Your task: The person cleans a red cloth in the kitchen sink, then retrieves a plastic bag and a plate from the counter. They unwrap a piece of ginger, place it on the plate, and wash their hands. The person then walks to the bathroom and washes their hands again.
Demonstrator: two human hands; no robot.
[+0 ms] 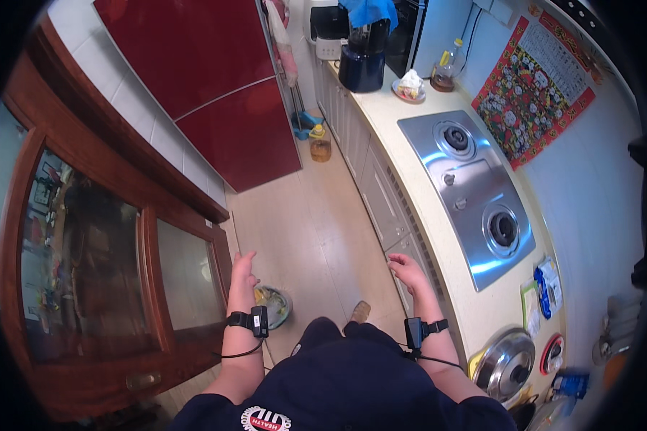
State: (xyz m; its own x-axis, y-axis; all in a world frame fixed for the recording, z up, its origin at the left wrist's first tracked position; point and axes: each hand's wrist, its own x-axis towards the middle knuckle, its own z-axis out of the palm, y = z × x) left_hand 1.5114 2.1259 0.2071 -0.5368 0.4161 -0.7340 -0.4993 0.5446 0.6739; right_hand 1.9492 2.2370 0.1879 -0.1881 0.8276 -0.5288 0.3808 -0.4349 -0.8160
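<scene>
Both of my hands reach forward over the kitchen floor, empty. My left hand (244, 270) has its fingers apart, just above a round waste bin (286, 310) with refuse in it. Near the pale cabinet doors is my right hand (406, 268), its fingers loosely bent and holding nothing. To its right lies the countertop (442, 221) with a steel two-burner gas hob (477, 188) set into it. A pan with a steel lid (504, 363) stands at the near end of the counter.
A wooden sliding door (151, 258) with glass panes stands at the left, a red refrigerator (237, 124) beyond it. A bottle of amber liquid (320, 148) is on the floor. A dark blue appliance (361, 67), a small plate (410, 97) and a glass bottle (445, 73) stand on the far counter.
</scene>
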